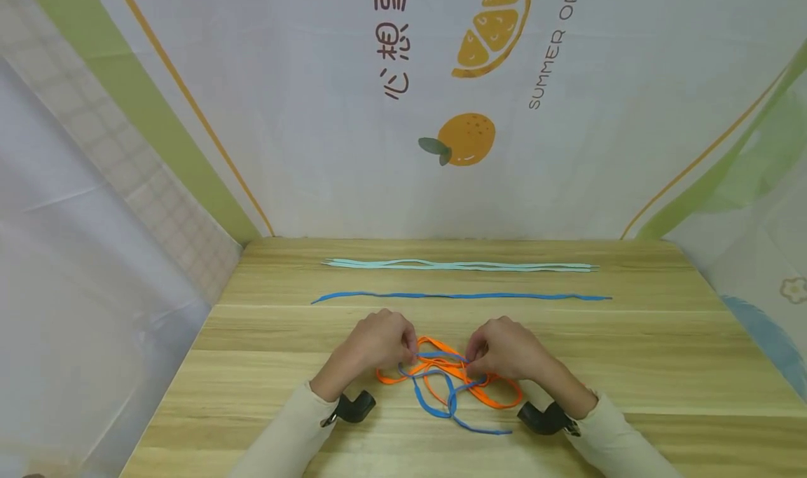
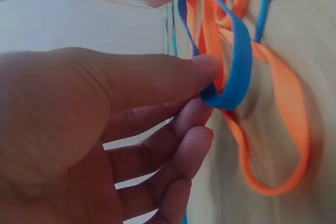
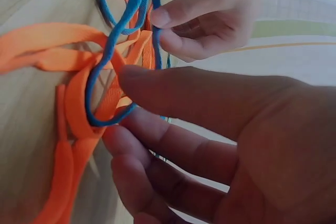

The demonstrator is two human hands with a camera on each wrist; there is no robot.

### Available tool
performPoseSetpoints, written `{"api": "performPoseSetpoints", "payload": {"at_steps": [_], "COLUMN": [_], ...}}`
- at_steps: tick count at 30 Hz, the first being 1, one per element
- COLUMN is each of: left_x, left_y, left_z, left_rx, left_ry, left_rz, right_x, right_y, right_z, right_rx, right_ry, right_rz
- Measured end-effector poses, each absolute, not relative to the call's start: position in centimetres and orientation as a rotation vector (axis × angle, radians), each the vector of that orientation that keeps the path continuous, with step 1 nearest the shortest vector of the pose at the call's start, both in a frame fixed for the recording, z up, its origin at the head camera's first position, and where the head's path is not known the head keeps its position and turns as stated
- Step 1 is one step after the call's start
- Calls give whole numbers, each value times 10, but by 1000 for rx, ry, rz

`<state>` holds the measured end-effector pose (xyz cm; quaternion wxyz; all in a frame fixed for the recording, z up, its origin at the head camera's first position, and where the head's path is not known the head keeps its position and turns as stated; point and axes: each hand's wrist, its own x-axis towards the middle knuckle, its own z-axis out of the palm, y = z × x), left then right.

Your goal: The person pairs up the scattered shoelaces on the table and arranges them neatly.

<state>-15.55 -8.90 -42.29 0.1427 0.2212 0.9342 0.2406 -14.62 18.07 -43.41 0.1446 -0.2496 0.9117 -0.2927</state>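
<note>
A blue shoelace lies looped among an orange shoelace tangle on the wooden table. At the left of the tangle, my left hand pinches the blue lace between thumb and forefinger; its other fingers are loosely bent. Opposite it, my right hand holds another stretch of the blue lace between thumb and fingers. Between the two hands a section of blue runs over the orange. Orange loops spread beneath and beside the fingers. One blue end trails towards the table's front.
Farther back, a single blue shoelace lies stretched out sideways. Behind it are several pale teal shoelaces laid side by side. A printed white curtain hangs at the table's back edge. Black devices sit at both wrists.
</note>
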Motion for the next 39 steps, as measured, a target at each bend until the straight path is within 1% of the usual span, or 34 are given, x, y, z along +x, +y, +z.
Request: {"api": "performPoseSetpoints", "payload": {"at_steps": [10,20,33,39], "left_x": [-154,-151,-148,-148], "left_y": [-92,-99,-112,-117], "left_z": [-412,-395,-371,-366], "left_rx": [745,819,867,834], "left_ry": [2641,2617,2592,2585], "left_rz": [851,948,1068,1104], "right_x": [-147,-149,-151,-149], "right_y": [185,200,223,232], "right_z": [-431,-407,-381,-373], "right_rx": [-775,-835,-768,-741], "right_ry": [2628,2572,2496,2515], "right_rz": [-854,-1009,-1150,-1138]}}
